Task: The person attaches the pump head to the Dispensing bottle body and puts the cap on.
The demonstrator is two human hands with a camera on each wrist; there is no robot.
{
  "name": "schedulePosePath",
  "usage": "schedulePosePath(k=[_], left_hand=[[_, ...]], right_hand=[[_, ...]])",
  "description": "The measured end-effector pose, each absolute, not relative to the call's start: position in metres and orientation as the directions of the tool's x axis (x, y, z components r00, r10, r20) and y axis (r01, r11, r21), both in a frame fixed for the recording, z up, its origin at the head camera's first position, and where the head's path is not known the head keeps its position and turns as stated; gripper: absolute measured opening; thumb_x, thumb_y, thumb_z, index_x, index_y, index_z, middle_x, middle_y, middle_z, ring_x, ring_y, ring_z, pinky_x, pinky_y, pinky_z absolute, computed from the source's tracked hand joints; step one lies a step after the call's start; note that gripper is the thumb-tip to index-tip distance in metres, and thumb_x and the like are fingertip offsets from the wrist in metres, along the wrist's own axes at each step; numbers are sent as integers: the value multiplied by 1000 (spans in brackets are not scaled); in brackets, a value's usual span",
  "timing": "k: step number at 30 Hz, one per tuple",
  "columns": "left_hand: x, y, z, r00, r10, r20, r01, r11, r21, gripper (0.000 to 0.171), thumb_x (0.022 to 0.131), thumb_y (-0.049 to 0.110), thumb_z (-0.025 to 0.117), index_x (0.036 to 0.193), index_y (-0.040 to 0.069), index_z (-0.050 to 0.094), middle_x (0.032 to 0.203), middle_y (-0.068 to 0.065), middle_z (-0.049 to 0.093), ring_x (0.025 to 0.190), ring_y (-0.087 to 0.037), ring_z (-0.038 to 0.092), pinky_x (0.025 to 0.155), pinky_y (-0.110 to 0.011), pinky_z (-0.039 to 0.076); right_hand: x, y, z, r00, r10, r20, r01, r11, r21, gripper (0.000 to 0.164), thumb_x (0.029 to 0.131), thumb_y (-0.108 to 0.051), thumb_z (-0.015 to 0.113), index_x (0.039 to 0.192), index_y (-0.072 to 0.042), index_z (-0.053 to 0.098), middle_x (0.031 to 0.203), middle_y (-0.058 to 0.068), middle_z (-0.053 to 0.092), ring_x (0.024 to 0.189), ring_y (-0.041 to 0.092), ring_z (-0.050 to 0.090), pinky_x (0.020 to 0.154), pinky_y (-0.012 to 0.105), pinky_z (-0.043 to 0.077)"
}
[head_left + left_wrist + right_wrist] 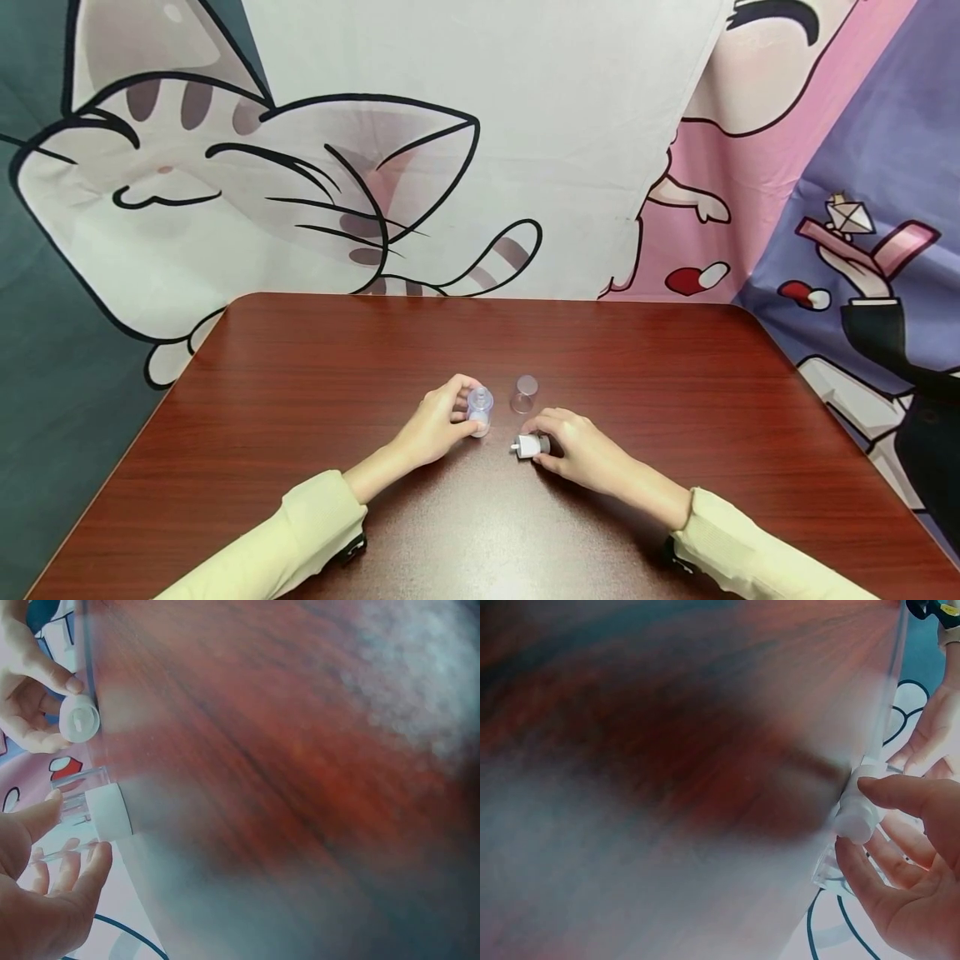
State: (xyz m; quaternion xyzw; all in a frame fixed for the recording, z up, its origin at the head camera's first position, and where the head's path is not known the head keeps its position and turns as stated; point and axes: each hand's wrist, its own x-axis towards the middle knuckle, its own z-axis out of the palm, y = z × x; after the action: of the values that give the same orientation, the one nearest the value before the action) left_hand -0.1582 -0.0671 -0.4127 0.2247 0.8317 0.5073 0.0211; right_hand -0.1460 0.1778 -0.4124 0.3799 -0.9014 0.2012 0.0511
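Note:
My left hand holds a small clear bottle upright on the table, thumb on the near side and fingers behind. In the left wrist view the lower part of the bottle looks white. To the right, my right hand pinches a white pump head with a grey end, lying sideways with its thin tip toward the bottle. The right wrist view shows this white piece between thumb and fingers. Just beyond it, a clear cylindrical cap stands on the table, touched by neither hand.
The reddish-brown wooden table has rounded far corners. Behind its far edge hangs a cloth backdrop with cartoon cats. Both forearms, in pale yellow sleeves, reach in from the near side.

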Motion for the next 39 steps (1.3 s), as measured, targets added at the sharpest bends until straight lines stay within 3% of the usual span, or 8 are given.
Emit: schedulePosePath(k=[21,39], left_hand=[[-158,-65,-413,-895,403,190,349,369,862,41,81,-3,72,116,2,50,110,-18,62,101,-30,66,86,-33,59],[-158,-67,-412,-894,403,197,357,374,856,42,81,-4,71,117,0,49,108,-19,62,99,-30,66,85,-35,59]], right_hand=[[-145,178,-413,-740,-634,226,-664,633,-398,29,73,-7,79,98,-14,65,91,-7,64,80,6,55,69,20,50],[-141,179,-409,-739,-612,283,-670,621,-407,31,73,-12,80,100,-17,65,93,-10,63,81,4,56,70,21,52]])
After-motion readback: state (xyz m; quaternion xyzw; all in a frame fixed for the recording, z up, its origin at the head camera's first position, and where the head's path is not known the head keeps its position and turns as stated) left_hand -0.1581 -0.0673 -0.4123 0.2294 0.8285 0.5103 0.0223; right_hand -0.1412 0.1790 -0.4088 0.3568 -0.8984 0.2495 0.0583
